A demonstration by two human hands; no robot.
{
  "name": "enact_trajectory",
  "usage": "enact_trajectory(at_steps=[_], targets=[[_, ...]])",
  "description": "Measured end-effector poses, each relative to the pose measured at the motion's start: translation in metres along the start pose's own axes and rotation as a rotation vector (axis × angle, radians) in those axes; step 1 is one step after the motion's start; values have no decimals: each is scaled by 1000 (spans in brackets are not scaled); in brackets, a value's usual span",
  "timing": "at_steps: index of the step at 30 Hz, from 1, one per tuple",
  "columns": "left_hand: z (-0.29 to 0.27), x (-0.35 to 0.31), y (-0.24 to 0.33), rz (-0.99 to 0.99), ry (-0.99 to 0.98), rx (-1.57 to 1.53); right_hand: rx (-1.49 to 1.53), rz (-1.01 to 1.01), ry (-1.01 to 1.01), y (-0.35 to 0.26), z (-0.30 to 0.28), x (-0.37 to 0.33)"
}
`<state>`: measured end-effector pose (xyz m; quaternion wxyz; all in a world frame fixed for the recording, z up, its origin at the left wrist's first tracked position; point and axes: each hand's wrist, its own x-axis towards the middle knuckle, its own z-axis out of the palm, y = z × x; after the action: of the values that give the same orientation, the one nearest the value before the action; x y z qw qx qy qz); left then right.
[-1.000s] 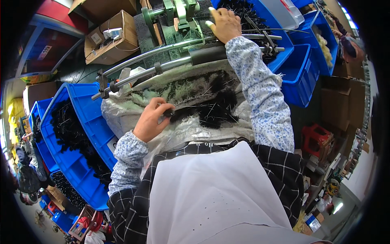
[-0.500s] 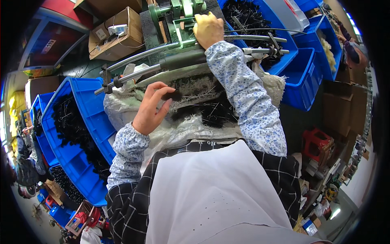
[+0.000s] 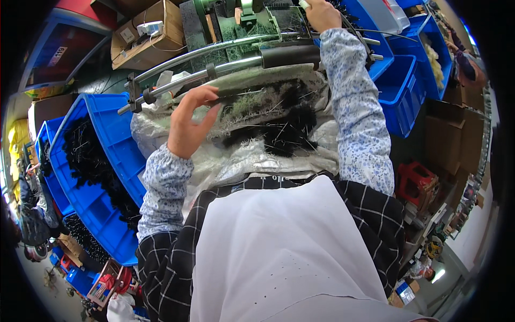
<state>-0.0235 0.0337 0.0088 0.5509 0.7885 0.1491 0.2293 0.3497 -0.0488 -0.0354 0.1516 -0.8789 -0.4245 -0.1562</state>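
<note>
My left hand [image 3: 188, 124] is raised over a pale woven sack cloth across my lap, thumb and fingers curled. Between its fingertips is what looks like a black wire brush [image 3: 240, 95] with a thin stem pointing right. Beneath lies a loose pile of black bristled pieces [image 3: 292, 131] with thin wires. My right hand [image 3: 324, 17] is closed at the right side of a green machine [image 3: 248, 15], its fingertips partly cut off by the picture's top edge. Beside them a dark bristled strip [image 3: 278, 6] lies across the machine. What the right fingers grip is hidden.
Metal rails [image 3: 182, 81] with a dark padded roller [image 3: 289, 56] cross before me. A blue bin [image 3: 115, 129] of black brushes stands left; another blue bin [image 3: 399, 96] is at right. A cardboard box [image 3: 147, 40] sits behind the rails. A person [image 3: 469, 75] is at far right.
My right hand has moved right and away from the machine's middle, toward the top edge. My left hand has shifted slightly up and left. The whole view has shifted a little.
</note>
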Motion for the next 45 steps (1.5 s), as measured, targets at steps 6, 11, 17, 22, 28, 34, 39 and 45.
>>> enact_trajectory(at_steps=[6,11,17,22,28,34,39,45], targets=[[23,13,0,36,-42,-12,-39,52,-69,16,-44,12],[56,26,-5,56,99,-53,265,-95,-87,-41,-97,-42],[83,36,-2,55,143,-113,769,-30,-515,-96,-117,-119],[98,35,-15,-21,-219,256,145,-27,-35,-54,-59,-59],[159,53,-38,31,-591,657,-25,-83,-84,-55,-17,-22],[165,57,-42,-5,-699,655,41,-141,-122,-52,-8,-19],[149,53,-33,1,-619,577,44,-139,-46,-53,-12,-19],[121,46,-10,59,-554,546,96,-172,-12,-45,-1,-15]])
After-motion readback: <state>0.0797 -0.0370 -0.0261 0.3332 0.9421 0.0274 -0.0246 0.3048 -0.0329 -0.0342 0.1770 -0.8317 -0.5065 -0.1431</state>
